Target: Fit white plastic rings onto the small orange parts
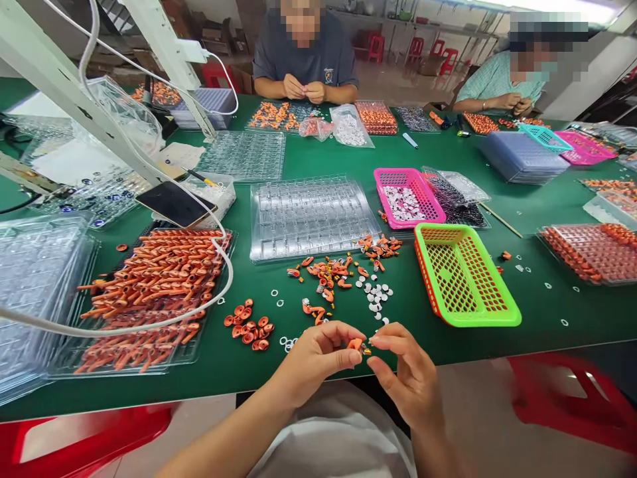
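My left hand [318, 355] pinches a small orange plastic part [355, 344] between thumb and fingers at the near table edge. My right hand [405, 372] meets it from the right, its fingertips closed on a tiny piece [369, 347] touching the orange part. Just beyond my hands lie loose orange parts [328, 273], small white discs [377, 295] and a cluster of orange rings [249, 326] on the green table [497, 332].
A tray heaped with orange parts [154, 292] sits left, an empty clear tray [311, 216] centre, a green basket [465, 275] and a pink basket [408, 197] right. A white cable [219, 292] loops over the left tray. Two people work across the table.
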Demonstrator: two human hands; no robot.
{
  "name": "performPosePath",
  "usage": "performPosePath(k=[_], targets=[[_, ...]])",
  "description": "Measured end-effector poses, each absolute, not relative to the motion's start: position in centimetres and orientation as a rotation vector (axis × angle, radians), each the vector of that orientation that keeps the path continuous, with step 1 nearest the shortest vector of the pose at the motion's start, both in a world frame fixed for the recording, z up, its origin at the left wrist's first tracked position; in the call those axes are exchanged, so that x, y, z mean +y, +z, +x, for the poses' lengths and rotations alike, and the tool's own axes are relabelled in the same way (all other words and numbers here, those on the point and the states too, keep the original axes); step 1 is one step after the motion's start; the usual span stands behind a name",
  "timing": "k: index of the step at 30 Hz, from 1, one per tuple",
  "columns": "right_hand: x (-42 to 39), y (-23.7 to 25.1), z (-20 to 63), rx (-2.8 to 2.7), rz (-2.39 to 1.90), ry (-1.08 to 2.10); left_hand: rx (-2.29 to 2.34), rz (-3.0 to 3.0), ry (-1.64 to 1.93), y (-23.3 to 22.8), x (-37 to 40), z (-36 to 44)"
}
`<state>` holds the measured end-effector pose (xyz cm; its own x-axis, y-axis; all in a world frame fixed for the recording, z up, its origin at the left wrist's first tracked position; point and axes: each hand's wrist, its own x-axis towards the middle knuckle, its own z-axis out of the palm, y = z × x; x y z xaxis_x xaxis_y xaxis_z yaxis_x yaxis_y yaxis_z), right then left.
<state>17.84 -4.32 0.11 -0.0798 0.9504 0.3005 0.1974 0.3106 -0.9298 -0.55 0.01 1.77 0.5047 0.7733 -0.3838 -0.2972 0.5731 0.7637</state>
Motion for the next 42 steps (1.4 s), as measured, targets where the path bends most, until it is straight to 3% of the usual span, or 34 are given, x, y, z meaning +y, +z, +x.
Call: performPosePath(k=[11,19,30,42], targets=[[-3.4,1.1,16.8,-1.542,-1.238,0.95,0.88,0.637,0.661,1.5,-0.5,-1.3],[-3.4,1.9,16.7,-1.673,-1.306,0.766,0.897,0.71,0.652,1.1,-0.6,-1.3],[-3.8,1.4,17.1,-1.42,-1.374,1.1,0.89,0.759,0.615,1.4,-0.4,-1.0],[-4.8,1.1,17.0,-1.392,-1.37,1.079,0.896,0.809,0.731,1.7,-0.8,-1.0]])
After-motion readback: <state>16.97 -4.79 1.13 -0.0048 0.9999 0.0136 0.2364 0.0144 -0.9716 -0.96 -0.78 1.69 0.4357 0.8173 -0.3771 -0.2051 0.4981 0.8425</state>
